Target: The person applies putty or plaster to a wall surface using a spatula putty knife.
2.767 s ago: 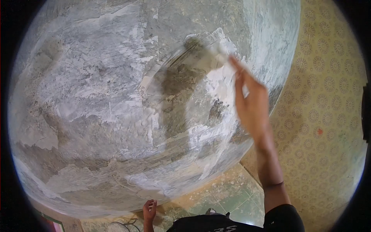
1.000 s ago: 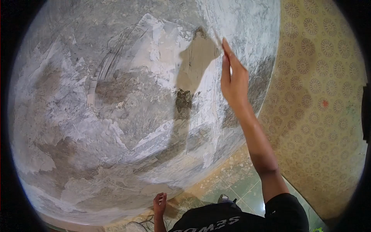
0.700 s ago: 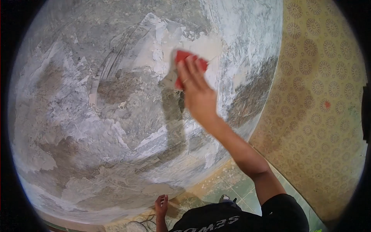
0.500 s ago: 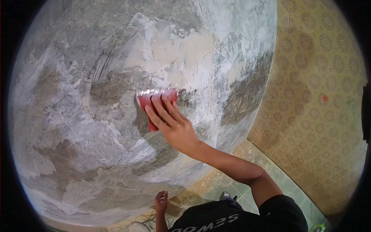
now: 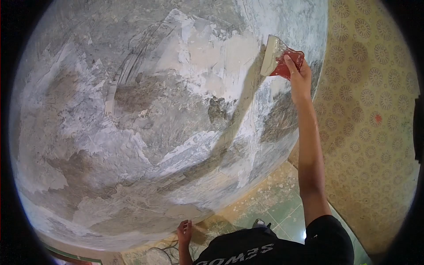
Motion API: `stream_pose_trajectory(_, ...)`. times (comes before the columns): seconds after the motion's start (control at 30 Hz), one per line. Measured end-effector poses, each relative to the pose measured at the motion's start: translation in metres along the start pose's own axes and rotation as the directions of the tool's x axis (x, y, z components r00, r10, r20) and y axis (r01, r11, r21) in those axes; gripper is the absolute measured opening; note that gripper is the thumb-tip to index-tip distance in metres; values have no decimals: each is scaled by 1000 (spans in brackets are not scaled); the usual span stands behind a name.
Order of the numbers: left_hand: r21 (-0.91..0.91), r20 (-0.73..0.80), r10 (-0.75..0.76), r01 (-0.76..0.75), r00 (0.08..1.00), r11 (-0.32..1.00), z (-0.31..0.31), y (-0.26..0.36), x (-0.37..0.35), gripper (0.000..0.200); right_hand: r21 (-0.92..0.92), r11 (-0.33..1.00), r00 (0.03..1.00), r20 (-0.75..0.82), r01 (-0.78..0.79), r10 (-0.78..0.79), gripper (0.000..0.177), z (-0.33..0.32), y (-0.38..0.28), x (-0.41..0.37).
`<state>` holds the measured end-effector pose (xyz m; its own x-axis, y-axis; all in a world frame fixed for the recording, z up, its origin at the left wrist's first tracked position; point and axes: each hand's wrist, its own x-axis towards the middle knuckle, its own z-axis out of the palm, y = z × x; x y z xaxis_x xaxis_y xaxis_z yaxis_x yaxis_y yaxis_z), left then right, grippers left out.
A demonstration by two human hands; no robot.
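One scraper (image 5: 279, 62): red, broad blade smeared with pale paste, near the upper right edge of the wall (image 5: 176, 106), contact hard to tell
Right hand (image 5: 301, 78): clamped on the scraper, some fingers hidden behind it
Left hand (image 5: 184, 229): loosely curled by the wall's bottom edge, any hold too small to tell

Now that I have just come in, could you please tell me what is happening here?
A person holds a red scraper in the right grip, near the right edge of a patchy grey-and-white wall. Pale paste coats the scraper's front; whether it touches the wall, I cannot tell. The left grip hangs low, loosely curled, with no tool visible.
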<state>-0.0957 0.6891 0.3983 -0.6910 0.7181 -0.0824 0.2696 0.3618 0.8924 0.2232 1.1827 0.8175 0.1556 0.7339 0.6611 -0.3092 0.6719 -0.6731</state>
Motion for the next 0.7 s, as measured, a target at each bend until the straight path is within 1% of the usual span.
stream_pose_trajectory(0.03,15,-9,-12,12,1000,1000,-1,-4,-2,37,2,1000,1000,2,-1,1,23,0,8,4)
stream_pose_trajectory(0.1,31,-21,-21,21,1000,999,-1,-5,-3,38,-24,997,995,-59,76,-77,27,1,21,10)
stream_pose_trajectory(0.13,20,-21,-20,21,1000,1000,-1,2,-6,38,-38,982,980,-71,184,-187,32,12,17,5)
stream_pose_trajectory(0.17,10,-20,-22,22,1000,1000,0,8,-7,38,-36,983,980,-72,183,-185,32,21,14,-2)
stream_pose_trajectory(0.23,-13,-23,-32,32,999,999,3,15,-6,38,-244,953,984,43,181,-175,35,42,0,-24)
stream_pose_trajectory(0.3,-30,-12,-47,47,999,998,4,16,-6,38,-538,825,984,124,174,-127,37,77,-14,-56)
stream_pose_trajectory(0.33,-3,-8,-36,36,999,999,7,14,-4,38,-608,728,946,150,317,-287,38,91,-8,-70)
stream_pose_trajectory(0.37,22,-5,-20,20,1000,1000,10,14,-1,38,-666,600,878,191,444,-438,40,104,-2,-82)
stream_pose_trajectory(0.43,32,29,-36,36,999,999,14,16,4,38,-668,567,863,246,481,-442,48,122,-6,-120)
stream_pose_trajectory(0.5,48,67,-57,53,996,997,20,22,6,38,-604,519,790,373,605,-487,56,128,-11,-155)
stream_pose_trajectory(0.53,58,69,-40,36,997,998,23,27,8,38,-613,519,796,364,596,-484,56,123,-13,-159)
stream_pose_trajectory(0.6,76,68,-12,7,998,997,23,31,16,38,-317,789,827,408,525,-386,61,113,-19,-159)
stream_pose_trajectory(0.63,73,52,19,-22,998,997,24,31,18,35,-274,812,844,325,515,-426,63,103,-30,-144)
stream_pose_trajectory(0.67,66,37,46,-49,998,997,24,30,19,32,-344,769,843,216,539,-493,60,95,-22,-125)
stream_pose_trajectory(0.7,62,36,46,-48,998,997,24,28,19,32,-451,765,888,215,459,-407,50,80,-18,-105)
